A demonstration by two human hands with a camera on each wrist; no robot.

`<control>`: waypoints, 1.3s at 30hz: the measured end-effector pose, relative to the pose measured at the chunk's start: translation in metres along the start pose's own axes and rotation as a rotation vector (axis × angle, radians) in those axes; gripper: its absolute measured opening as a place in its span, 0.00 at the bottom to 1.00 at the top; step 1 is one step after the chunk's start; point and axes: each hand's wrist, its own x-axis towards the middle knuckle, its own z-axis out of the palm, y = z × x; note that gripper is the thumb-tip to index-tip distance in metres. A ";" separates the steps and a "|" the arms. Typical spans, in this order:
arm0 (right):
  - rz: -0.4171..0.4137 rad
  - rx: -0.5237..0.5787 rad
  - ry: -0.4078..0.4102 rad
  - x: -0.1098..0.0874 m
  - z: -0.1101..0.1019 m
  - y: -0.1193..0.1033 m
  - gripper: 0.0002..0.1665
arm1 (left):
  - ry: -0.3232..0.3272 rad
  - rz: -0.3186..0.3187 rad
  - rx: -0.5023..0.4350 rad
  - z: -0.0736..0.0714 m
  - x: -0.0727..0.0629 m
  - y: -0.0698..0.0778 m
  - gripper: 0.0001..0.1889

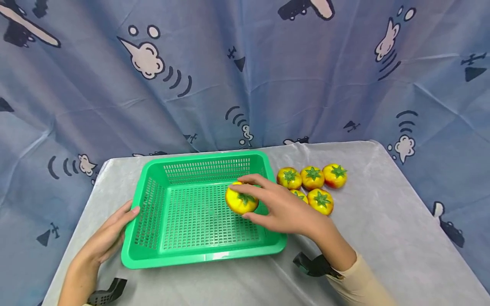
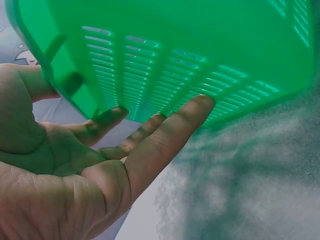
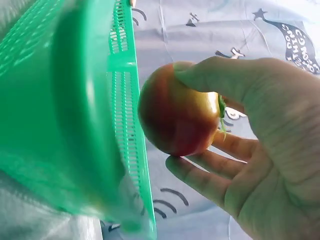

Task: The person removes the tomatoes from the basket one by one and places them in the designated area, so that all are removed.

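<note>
A yellow and red tomato (image 1: 240, 201) with a green leafy top is pinched between thumb and fingers of my right hand (image 1: 281, 208). It hangs over the right part of a green slotted plastic basket (image 1: 168, 258); in the right wrist view the tomato (image 3: 175, 112) is off the basket's rim (image 3: 80, 100). At the basket's left side my left hand (image 1: 111, 233) grips the rim, its thumb over the edge. The left wrist view shows that hand's fingers (image 2: 165, 142) stretched along the outside of the slotted wall (image 2: 145, 60). No tomato is seen inside the basket.
Several more tomatoes (image 1: 312, 177) sit close together on the grey cloth-covered table (image 1: 383, 221), just right of the basket. A blue patterned curtain (image 1: 214, 85) hangs behind the table. Each wrist wears a dark camera mount (image 1: 315, 265).
</note>
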 end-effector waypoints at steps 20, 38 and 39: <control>0.138 -0.040 0.313 -0.060 -0.021 0.024 0.45 | -0.027 0.036 -0.006 0.000 0.005 0.005 0.34; 0.300 -0.138 0.342 -0.097 -0.047 0.079 0.40 | 0.001 0.001 -0.022 -0.001 -0.005 -0.010 0.34; 0.312 -0.141 0.340 -0.098 -0.048 0.081 0.40 | 0.003 0.003 -0.022 -0.001 -0.005 -0.010 0.34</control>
